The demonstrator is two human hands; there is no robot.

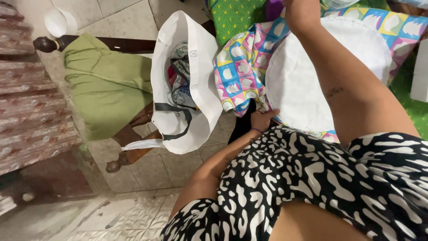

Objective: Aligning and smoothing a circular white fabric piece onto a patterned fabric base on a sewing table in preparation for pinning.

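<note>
left hand (262, 119) pinching the near edge of our patchwork cloth (240, 67) | right hand (299, 13) gripping its far edge (fingers cut off, can't tell how) | white bag (196, 58) just left of the near grip

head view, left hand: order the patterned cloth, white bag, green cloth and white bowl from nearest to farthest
From the left hand:
1. patterned cloth, at the fingers, which grip its edge
2. white bag, just to the hand's left
3. green cloth, draped on the wooden chair beyond the bag
4. white bowl, far upper-left corner on the floor
</note>
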